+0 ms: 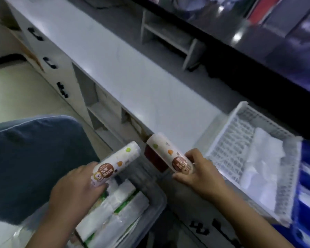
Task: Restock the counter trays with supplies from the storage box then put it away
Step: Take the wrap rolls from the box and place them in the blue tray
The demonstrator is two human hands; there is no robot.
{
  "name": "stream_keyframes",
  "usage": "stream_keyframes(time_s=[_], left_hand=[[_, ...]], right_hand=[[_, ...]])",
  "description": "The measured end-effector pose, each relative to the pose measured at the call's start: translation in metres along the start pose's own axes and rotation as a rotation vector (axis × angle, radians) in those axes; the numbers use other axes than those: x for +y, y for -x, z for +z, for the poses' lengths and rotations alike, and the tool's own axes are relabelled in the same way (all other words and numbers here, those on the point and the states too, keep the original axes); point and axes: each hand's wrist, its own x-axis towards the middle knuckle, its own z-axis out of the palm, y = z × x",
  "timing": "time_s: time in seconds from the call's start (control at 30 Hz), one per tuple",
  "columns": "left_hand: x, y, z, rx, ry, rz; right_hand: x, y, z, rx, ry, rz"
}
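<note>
White counter (125,72) is stretching ahead of your hands. You are gripping one white printed roll in your left hand (75,187) and another in your right hand (202,174), fingers wrapped around each. Below your left hand, the clear storage box (156,199) is holding white packets. Right of your right hand, a white slotted tray (243,122) is sitting on the counter.

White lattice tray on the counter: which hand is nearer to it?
Right. The right hand, holding a roll, is just beside the white lattice tray; the left hand is over the storage box.
</note>
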Motion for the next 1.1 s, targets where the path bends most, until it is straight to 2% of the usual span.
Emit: stream_keyframes(time_s=[0.27,0.47,0.57,0.77,0.87,1.1], left_hand=[[0.154,0.004,0.016,-0.106,0.012,0.406],[0.263,0.044,0.042,-0.126,-0.008,0.565],[0.304,0.071,0.056,-0.145,-0.004,0.602],[0.369,0.114,0.093,-0.142,0.005,0.559],[0.392,0.129,0.108,-0.129,0.012,0.543],[0.416,0.15,0.117,-0.058,0.036,0.522]], right_hand=[[0.092,0.112,-0.09,0.294,-0.188,0.264],[0.194,0.196,-0.145,0.497,-0.042,0.353],[0.253,0.23,-0.169,0.455,0.103,0.336],[0.345,0.256,-0.18,0.218,0.25,0.261],[0.368,0.252,-0.173,0.144,0.312,0.178],[0.387,0.249,-0.163,0.122,0.341,0.041]])
